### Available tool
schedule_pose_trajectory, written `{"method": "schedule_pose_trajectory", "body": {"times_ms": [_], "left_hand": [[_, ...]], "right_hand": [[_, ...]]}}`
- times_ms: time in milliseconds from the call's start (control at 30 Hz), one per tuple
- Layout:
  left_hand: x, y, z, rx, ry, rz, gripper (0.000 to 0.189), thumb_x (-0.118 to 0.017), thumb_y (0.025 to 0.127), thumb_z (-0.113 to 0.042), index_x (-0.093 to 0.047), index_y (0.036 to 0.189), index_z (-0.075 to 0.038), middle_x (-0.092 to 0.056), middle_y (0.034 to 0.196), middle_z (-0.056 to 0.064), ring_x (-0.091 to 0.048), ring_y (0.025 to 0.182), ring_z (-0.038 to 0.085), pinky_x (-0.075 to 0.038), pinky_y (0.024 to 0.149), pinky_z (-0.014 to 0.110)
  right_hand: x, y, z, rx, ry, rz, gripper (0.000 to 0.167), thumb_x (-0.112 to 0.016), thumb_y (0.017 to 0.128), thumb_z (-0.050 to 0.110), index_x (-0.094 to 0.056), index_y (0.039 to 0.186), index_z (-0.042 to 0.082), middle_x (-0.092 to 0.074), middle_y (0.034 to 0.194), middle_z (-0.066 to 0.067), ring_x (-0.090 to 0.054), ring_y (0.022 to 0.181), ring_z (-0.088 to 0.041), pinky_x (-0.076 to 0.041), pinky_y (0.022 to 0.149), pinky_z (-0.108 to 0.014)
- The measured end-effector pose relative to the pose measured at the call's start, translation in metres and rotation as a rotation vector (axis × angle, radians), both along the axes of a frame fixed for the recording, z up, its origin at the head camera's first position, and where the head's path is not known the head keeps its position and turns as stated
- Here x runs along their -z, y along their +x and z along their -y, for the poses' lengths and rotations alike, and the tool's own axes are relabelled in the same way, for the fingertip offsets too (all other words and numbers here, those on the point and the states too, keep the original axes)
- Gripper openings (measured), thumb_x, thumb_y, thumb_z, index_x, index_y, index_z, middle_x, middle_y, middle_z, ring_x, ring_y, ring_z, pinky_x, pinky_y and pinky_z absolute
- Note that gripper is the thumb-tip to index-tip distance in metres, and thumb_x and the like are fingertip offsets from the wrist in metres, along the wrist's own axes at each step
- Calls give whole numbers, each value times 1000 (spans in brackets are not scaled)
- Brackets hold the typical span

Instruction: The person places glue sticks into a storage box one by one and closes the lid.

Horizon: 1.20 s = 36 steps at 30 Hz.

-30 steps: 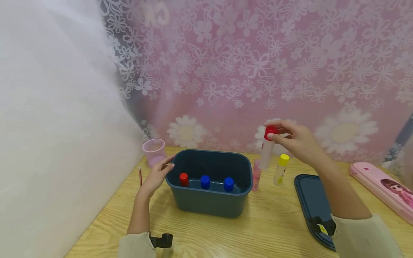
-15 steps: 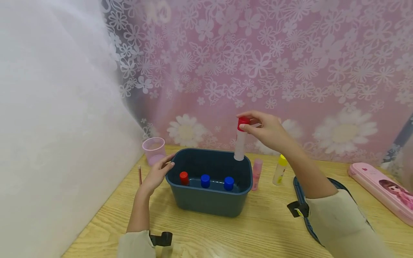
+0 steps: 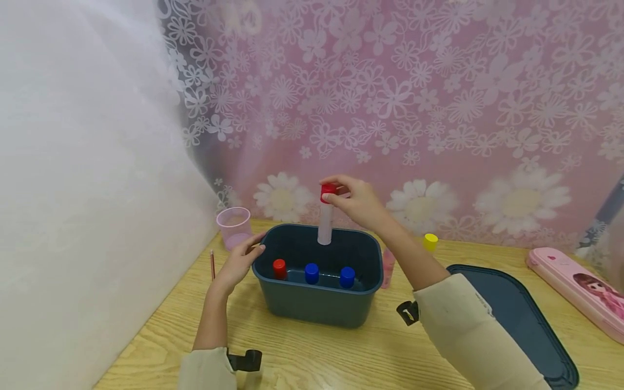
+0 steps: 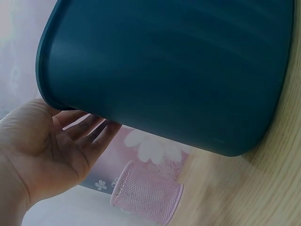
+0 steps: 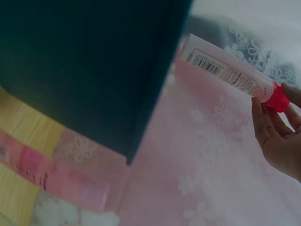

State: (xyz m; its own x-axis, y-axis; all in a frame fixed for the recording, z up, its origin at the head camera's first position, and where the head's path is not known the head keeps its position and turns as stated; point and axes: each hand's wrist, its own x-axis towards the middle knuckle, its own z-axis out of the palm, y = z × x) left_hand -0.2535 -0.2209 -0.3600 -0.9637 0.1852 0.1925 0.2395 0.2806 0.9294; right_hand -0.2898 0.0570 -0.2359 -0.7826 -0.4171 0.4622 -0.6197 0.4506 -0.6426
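My right hand [image 3: 358, 203] pinches the red cap of a white glue stick [image 3: 325, 225]. The stick hangs upright above the back part of a dark blue plastic storage bin [image 3: 317, 306]; its printed barcode label faces the right wrist view. Inside the bin stand a red-capped stick [image 3: 279, 269] and two blue-capped sticks [image 3: 311, 273], their lower parts hidden by the front wall. At the bin's left end my left hand [image 3: 239, 265] holds the rim, thumb at the edge and fingers against the outer wall, as the left wrist view [image 4: 51, 155] shows.
A pink mesh cup [image 3: 234, 227] and a pencil [image 3: 212, 265] are at the left. Right of the bin stand a pink tube [image 3: 388, 269] and a yellow-capped stick [image 3: 430, 242], partly behind my forearm. A dark lid [image 3: 517, 303] and a pink pencil case [image 3: 577, 287] lie farther right.
My right hand has carried the red-capped glue stick leftward, from beside the bin's right end to above its middle. The left hand has stayed at the rim.
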Motion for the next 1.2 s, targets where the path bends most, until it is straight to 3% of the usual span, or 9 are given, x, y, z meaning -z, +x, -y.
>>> {"method": "schedule_pose_trajectory", "body": {"times_ms": [400,633,1200], "left_hand": [[2,-3,1,-9,9,-24,46,-46,98,-17,-36,140,0,-32,141,21,-35,124,37,-27,101,50],[-26,19,-9,-10,-2,15,44,-43,98,-9,-33,138,6,-32,138,28,-33,124,42,-27,101,51],[-26,17,-9,14,21,19,44,-42,98,-8,-33,138,7,-33,137,28,-37,121,41,-29,99,51]], "right_hand": [[31,-11,52,-80,-17,104,28,-62,89,14,-62,117,9,-62,105,-7,-56,93,-24,-51,72,-29],[49,-18,69,-76,2,140,31,-63,88,13,-60,119,8,-61,107,-8,-57,94,-24,-51,72,-27],[76,-23,87,-20,18,361,29,-70,82,6,-64,110,4,-64,102,-8,-59,92,-21,-50,75,-29]]}}
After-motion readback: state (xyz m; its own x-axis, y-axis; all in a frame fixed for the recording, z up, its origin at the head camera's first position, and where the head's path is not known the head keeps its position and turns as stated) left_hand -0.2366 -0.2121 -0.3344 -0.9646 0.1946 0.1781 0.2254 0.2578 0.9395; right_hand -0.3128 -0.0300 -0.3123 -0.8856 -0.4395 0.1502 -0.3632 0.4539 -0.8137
